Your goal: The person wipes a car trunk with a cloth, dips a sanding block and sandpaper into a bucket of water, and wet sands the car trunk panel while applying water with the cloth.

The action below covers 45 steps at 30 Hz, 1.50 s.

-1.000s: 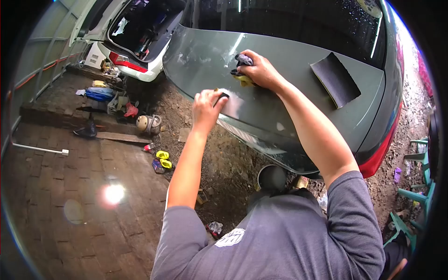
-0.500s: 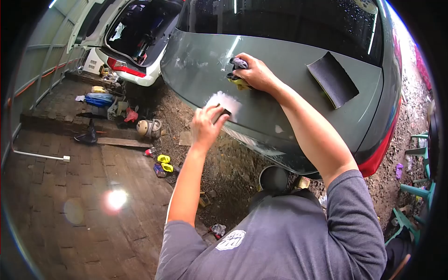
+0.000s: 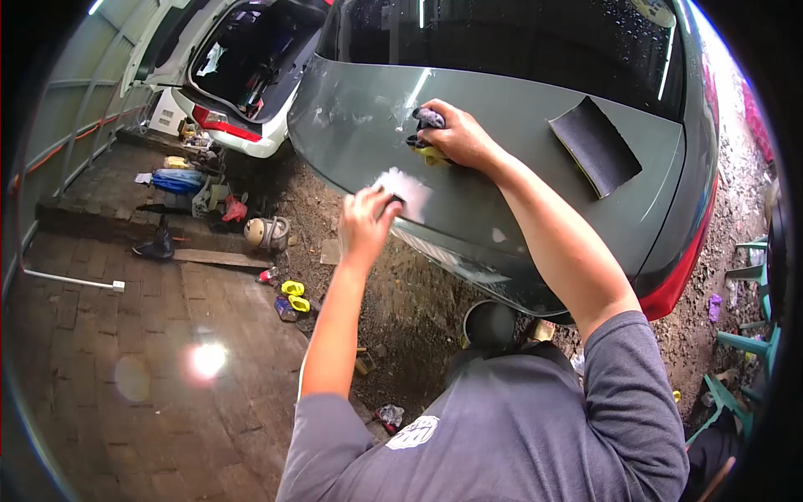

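My left hand [image 3: 365,224] is closed around a small dark sanding pad [image 3: 391,204], held at the edge of a whitish patch [image 3: 407,191] on the grey-green car's trunk lid [image 3: 510,125]. Higher on the same panel, my right hand [image 3: 460,138] grips a bunched cloth [image 3: 429,119], greyish with a yellow part showing beneath. A dark sheet of sandpaper [image 3: 595,146], slightly curled, lies on the panel to the right of my right forearm. Smaller pale marks show on the paint near both hands.
A white car [image 3: 268,138] with its tailgate raised stands at the upper left. Below the bumper is a dark bucket [image 3: 491,322]. Yellow shoes [image 3: 294,294] and a small tank-like machine [image 3: 266,233] sit on the ground left. Green plastic chairs [image 3: 757,343] stand at right.
My left hand has shifted slightly left and down with the sanding pad, showing more of the whitish patch. My right hand stays nearly in place with the cloth.
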Motion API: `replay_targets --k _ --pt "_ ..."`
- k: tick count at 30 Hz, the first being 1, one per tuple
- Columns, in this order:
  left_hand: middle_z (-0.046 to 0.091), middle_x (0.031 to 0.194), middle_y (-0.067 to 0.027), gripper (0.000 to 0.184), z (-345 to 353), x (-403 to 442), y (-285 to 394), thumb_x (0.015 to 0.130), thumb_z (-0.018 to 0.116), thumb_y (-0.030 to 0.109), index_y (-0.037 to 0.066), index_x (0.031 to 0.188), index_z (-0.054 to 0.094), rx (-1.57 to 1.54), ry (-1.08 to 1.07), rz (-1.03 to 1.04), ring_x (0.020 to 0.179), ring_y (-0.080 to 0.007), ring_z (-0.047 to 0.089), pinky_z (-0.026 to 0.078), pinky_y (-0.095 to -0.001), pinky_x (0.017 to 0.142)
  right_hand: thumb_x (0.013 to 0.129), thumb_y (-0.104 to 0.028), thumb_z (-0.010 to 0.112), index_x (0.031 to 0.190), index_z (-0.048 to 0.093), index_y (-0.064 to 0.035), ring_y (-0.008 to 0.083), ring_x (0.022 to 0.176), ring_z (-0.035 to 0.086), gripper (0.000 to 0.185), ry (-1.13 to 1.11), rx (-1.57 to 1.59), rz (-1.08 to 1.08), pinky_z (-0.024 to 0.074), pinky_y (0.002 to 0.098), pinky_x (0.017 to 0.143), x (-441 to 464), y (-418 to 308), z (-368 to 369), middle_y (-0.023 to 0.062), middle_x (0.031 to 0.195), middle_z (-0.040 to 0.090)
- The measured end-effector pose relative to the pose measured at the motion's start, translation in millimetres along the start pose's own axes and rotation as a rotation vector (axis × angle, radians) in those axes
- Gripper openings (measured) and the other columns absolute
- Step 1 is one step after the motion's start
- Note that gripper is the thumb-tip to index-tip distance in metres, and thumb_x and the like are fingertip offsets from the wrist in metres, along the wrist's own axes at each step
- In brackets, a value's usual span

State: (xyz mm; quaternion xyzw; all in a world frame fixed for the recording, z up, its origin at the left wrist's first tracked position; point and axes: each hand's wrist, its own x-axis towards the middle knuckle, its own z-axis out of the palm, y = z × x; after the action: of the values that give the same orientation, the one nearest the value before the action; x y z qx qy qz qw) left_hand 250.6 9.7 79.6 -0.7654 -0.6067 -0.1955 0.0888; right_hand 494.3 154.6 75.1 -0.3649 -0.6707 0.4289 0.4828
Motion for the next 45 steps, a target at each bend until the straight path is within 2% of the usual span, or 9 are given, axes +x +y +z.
replay_targets --k 5,15,21,25,26,29,32,35,45 --pt "0.073 0.12 -0.0107 0.036 9 18 -16 0.094 0.075 0.042 0.01 0.109 0.08 -0.012 0.005 0.006 0.113 -0.0327 0.063 0.052 -0.0452 0.1 0.087 -0.028 0.073 0.127 0.068 -0.0085 0.0388 0.108 0.073 0.045 -0.016 -0.001 0.006 0.0553 0.0441 0.095 2 0 0 0.0222 0.114 0.075" --pt "0.071 0.12 -0.0122 0.034 10 25 -13 0.091 0.079 0.04 0.011 0.109 0.078 -0.002 0.019 0.103 0.11 -0.0337 0.063 0.052 -0.0454 0.097 0.089 -0.02 0.075 0.127 0.066 -0.0061 0.0298 0.106 0.071 0.042 -0.016 0.003 0.004 0.0532 0.0394 0.097 -1 -8 -5 0.0174 0.112 0.075" --pt "0.071 0.118 -0.0145 0.034 -5 -9 9 0.09 0.081 0.037 0.01 0.11 0.079 -0.069 0.021 0.019 0.113 -0.0334 0.063 0.051 -0.0459 0.1 0.088 -0.027 0.072 0.129 0.069 -0.0075 0.0383 0.106 0.073 0.045 -0.004 0.044 -0.006 0.056 0.0426 0.095 5 4 2 0.0222 0.114 0.076" --pt "0.072 0.119 -0.0127 0.035 2 26 3 0.09 0.08 0.039 0.009 0.109 0.079 -0.017 0.009 0.043 0.112 -0.0333 0.064 0.052 -0.0439 0.099 0.09 -0.024 0.071 0.13 0.07 -0.0078 0.0352 0.104 0.075 0.043 -0.018 0.065 0.012 0.057 0.0407 0.093 2 0 -1 0.0208 0.115 0.077" --pt "0.072 0.118 -0.0131 0.035 6 31 3 0.091 0.08 0.039 0.01 0.109 0.079 -0.013 0.011 0.024 0.112 -0.0341 0.063 0.052 -0.0443 0.099 0.091 -0.018 0.073 0.125 0.07 -0.0085 0.0207 0.098 0.069 0.036 -0.029 0.107 0.05 0.0548 0.0361 0.092 1 -3 -1 0.0147 0.11 0.076" --pt "0.072 0.118 -0.0134 0.033 6 15 4 0.092 0.08 0.039 0.011 0.109 0.079 -0.014 0.025 0.025 0.113 -0.0349 0.063 0.052 -0.0457 0.1 0.091 -0.024 0.071 0.127 0.07 -0.0079 0.0352 0.103 0.075 0.04 -0.064 0.095 0.073 0.0564 0.0411 0.093 2 -5 -3 0.0199 0.113 0.077" --pt "0.071 0.119 -0.0126 0.033 -2 -4 10 0.09 0.082 0.037 0.011 0.11 0.079 -0.032 0.002 0.047 0.112 -0.0335 0.063 0.052 -0.0468 0.099 0.089 -0.026 0.071 0.13 0.069 -0.0091 0.0377 0.107 0.073 0.044 -0.007 0.026 -0.008 0.0551 0.0424 0.096 3 2 0 0.0212 0.114 0.076" --pt "0.071 0.119 -0.0126 0.035 0 23 8 0.091 0.08 0.039 0.011 0.111 0.078 -0.024 -0.021 0.028 0.112 -0.0337 0.063 0.052 -0.0458 0.098 0.089 -0.02 0.074 0.126 0.069 -0.0075 0.0261 0.103 0.071 0.04 -0.023 0.045 0.028 0.0537 0.038 0.095 3 0 -1 0.0166 0.111 0.075" --pt "0.071 0.12 -0.0122 0.034 5 27 14 0.093 0.077 0.04 0.011 0.11 0.078 0.016 0.013 0.068 0.112 -0.0338 0.062 0.052 -0.0452 0.097 0.088 -0.019 0.074 0.127 0.068 -0.0064 0.0263 0.098 0.071 0.041 -0.025 0.041 0.036 0.0551 0.0386 0.091 3 -3 -3 0.0178 0.109 0.075"
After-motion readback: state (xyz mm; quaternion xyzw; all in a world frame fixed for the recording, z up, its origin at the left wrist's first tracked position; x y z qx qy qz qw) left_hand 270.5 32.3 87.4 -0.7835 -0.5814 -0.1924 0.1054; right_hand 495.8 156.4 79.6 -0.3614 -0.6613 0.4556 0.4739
